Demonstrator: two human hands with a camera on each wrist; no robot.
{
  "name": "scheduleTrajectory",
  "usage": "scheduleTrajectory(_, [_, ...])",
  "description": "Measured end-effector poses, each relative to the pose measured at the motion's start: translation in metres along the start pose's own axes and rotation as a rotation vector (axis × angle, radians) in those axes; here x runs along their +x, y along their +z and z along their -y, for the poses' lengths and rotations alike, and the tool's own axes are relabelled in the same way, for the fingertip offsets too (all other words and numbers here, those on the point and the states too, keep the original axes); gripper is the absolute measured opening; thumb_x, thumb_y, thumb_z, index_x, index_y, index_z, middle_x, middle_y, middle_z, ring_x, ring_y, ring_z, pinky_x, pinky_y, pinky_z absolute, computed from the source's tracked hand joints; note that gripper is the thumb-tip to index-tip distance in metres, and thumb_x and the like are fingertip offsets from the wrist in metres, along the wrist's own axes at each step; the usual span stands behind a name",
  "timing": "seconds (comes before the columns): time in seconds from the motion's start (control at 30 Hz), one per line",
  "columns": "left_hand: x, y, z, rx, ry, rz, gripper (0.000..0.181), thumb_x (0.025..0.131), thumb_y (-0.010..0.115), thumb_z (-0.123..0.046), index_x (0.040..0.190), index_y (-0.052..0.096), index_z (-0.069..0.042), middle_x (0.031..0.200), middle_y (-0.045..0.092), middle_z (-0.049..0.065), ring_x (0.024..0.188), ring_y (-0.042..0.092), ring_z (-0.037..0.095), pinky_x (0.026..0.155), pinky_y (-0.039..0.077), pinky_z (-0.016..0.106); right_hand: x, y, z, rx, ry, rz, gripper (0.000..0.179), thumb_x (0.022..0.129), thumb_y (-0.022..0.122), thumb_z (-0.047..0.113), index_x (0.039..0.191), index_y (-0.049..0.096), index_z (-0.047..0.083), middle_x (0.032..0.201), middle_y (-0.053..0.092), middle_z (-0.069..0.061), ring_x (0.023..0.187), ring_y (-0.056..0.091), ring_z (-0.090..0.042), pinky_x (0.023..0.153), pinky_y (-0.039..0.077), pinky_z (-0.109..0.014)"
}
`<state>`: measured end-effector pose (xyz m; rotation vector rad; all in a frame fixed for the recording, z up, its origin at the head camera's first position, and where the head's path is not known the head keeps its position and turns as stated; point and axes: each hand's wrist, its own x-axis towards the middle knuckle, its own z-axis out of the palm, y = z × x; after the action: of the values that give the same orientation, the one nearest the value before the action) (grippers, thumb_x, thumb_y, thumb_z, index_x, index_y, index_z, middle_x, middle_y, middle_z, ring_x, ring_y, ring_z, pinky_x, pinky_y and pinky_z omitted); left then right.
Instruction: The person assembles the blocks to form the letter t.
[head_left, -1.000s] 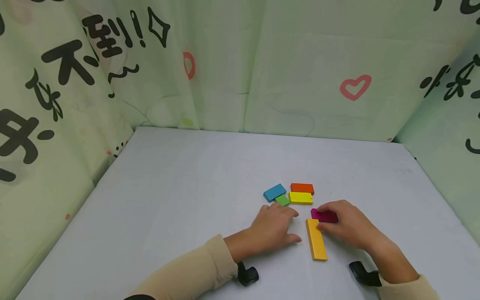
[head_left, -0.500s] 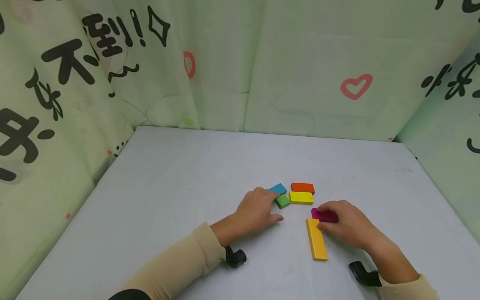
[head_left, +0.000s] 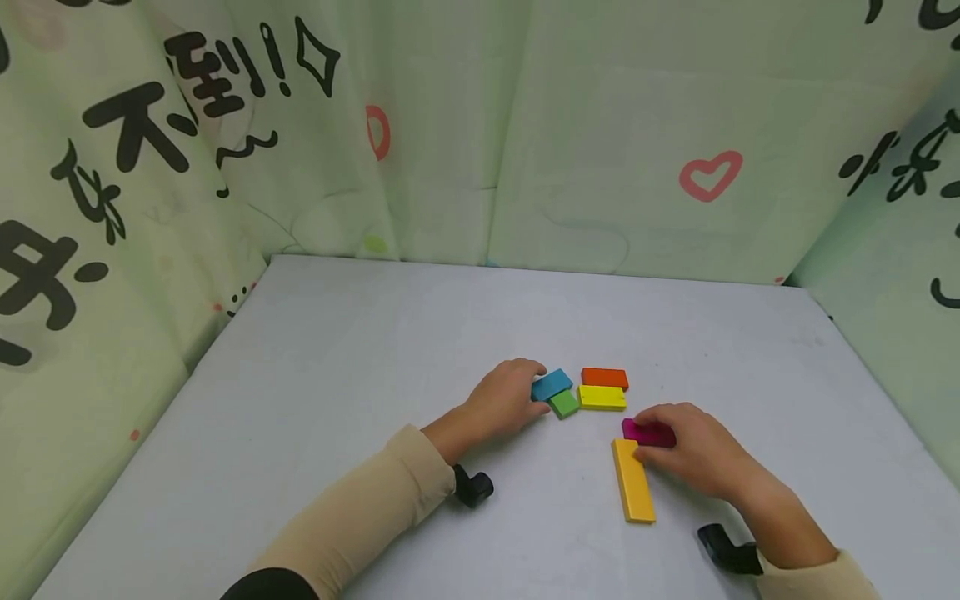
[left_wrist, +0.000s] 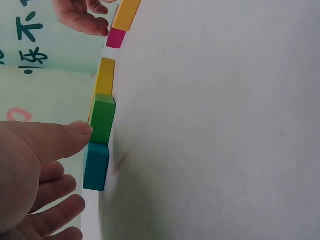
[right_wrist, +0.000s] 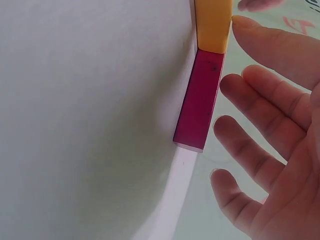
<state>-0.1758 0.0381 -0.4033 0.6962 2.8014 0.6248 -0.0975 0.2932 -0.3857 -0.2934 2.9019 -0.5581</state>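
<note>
My left hand (head_left: 501, 400) has its thumb and fingers on either side of a blue block (head_left: 552, 384), thumb on the near side. A green block (head_left: 565, 404) touches the blue one; in the left wrist view my thumb tip lies by the joint between green block (left_wrist: 103, 119) and blue block (left_wrist: 96, 166). With my right hand (head_left: 693, 446) I hold a magenta block (head_left: 651, 432) between thumb and fingers. Its left end meets the far end of a longer orange-yellow block (head_left: 633, 483), which my right thumb tip also reaches.
A yellow block (head_left: 602, 398) lies right of the green one, with a red-orange block (head_left: 604, 378) directly behind it. All rest on a white table (head_left: 390, 333). Printed green curtains (head_left: 600, 167) hang along its back and sides.
My left hand has moved left and away from me, from in front of the green block to around the blue block's left end. My right hand has stayed at the magenta block.
</note>
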Motion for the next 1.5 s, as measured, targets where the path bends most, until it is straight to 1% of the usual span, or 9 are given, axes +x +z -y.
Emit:
scheduleTrajectory(0.1, [0.003, 0.002, 0.001, -0.001, -0.002, 0.007, 0.052, 0.093, 0.073, -0.033, 0.137, 0.059, -0.009, 0.133, 0.061, 0.005, 0.114, 0.056, 0.019, 0.099, 0.047, 0.029, 0.0, 0.0, 0.0, 0.003, 0.004, 0.005, 0.045, 0.081, 0.084, 0.026, 0.118, 0.068, 0.005, 0.111, 0.064, -0.011, 0.1, 0.056, -0.032, 0.083, 0.055, -0.05])
scheduleTrajectory(0.3, [0.009, 0.005, 0.004, 0.016, 0.005, -0.008, 0.051, 0.091, 0.075, -0.035, 0.132, 0.062, -0.009, 0.125, 0.065, 0.004, 0.102, 0.056, 0.018, 0.089, 0.049, 0.028, 0.0, 0.001, 0.001, 0.006, 0.009, 0.011, 0.046, 0.081, 0.084, 0.026, 0.119, 0.068, 0.004, 0.111, 0.064, -0.011, 0.1, 0.056, -0.032, 0.083, 0.055, -0.05])
scheduleTrajectory(0.43, [0.01, 0.007, 0.005, 0.009, -0.008, -0.002, 0.046, 0.092, 0.075, -0.033, 0.128, 0.064, -0.008, 0.119, 0.066, 0.003, 0.098, 0.056, 0.015, 0.089, 0.049, 0.026, -0.001, 0.001, 0.002, -0.003, 0.005, 0.006, 0.045, 0.081, 0.084, 0.024, 0.118, 0.068, 0.005, 0.11, 0.064, -0.011, 0.1, 0.056, -0.031, 0.083, 0.055, -0.05])
scheduleTrajectory(0.6, [0.011, 0.009, 0.004, -0.015, -0.035, -0.014, 0.039, 0.094, 0.073, -0.025, 0.127, 0.065, -0.007, 0.12, 0.066, 0.004, 0.101, 0.059, 0.015, 0.094, 0.049, 0.028, -0.001, 0.0, 0.003, -0.014, 0.0, 0.004, 0.045, 0.08, 0.085, 0.024, 0.117, 0.068, 0.005, 0.11, 0.065, -0.01, 0.1, 0.056, -0.031, 0.083, 0.055, -0.05])
scheduleTrajectory(0.83, [0.011, 0.009, 0.003, 0.061, -0.034, -0.027, 0.041, 0.095, 0.07, -0.027, 0.133, 0.064, -0.012, 0.124, 0.066, 0.002, 0.106, 0.058, 0.017, 0.092, 0.05, 0.032, -0.001, 0.001, 0.003, -0.011, 0.003, 0.0, 0.044, 0.08, 0.085, 0.023, 0.117, 0.069, 0.005, 0.11, 0.065, -0.01, 0.099, 0.057, -0.031, 0.083, 0.055, -0.05])
scheduleTrajectory(1.13, [0.012, 0.007, 0.003, 0.006, -0.064, -0.054, 0.036, 0.096, 0.07, -0.02, 0.13, 0.065, -0.008, 0.124, 0.066, 0.004, 0.109, 0.059, 0.017, 0.097, 0.049, 0.032, -0.001, 0.002, 0.003, -0.005, 0.008, 0.0, 0.044, 0.081, 0.084, 0.024, 0.117, 0.068, 0.005, 0.11, 0.065, -0.01, 0.099, 0.057, -0.031, 0.083, 0.055, -0.05])
scheduleTrajectory(1.23, [0.011, 0.003, 0.002, -0.008, -0.054, -0.074, 0.036, 0.095, 0.07, -0.019, 0.129, 0.065, -0.008, 0.124, 0.066, 0.004, 0.11, 0.059, 0.017, 0.098, 0.048, 0.032, -0.001, 0.002, 0.003, -0.008, 0.009, -0.002, 0.043, 0.081, 0.084, 0.023, 0.117, 0.069, 0.005, 0.11, 0.065, -0.01, 0.099, 0.057, -0.031, 0.083, 0.055, -0.051])
scheduleTrajectory(1.37, [0.01, -0.002, 0.0, -0.019, -0.004, -0.091, 0.035, 0.096, 0.069, -0.018, 0.129, 0.066, -0.007, 0.123, 0.066, 0.005, 0.108, 0.059, 0.018, 0.097, 0.048, 0.03, -0.001, 0.001, 0.003, -0.009, 0.009, -0.002, 0.044, 0.08, 0.084, 0.023, 0.117, 0.068, 0.005, 0.11, 0.065, -0.01, 0.099, 0.057, -0.031, 0.083, 0.055, -0.051])
scheduleTrajectory(1.5, [0.007, -0.004, -0.004, -0.039, 0.045, -0.073, 0.035, 0.096, 0.068, -0.018, 0.129, 0.066, -0.006, 0.122, 0.067, 0.005, 0.106, 0.057, 0.019, 0.096, 0.048, 0.027, -0.001, 0.001, 0.003, -0.008, 0.008, -0.003, 0.044, 0.08, 0.085, 0.023, 0.117, 0.068, 0.005, 0.11, 0.065, -0.01, 0.1, 0.057, -0.031, 0.083, 0.055, -0.05])
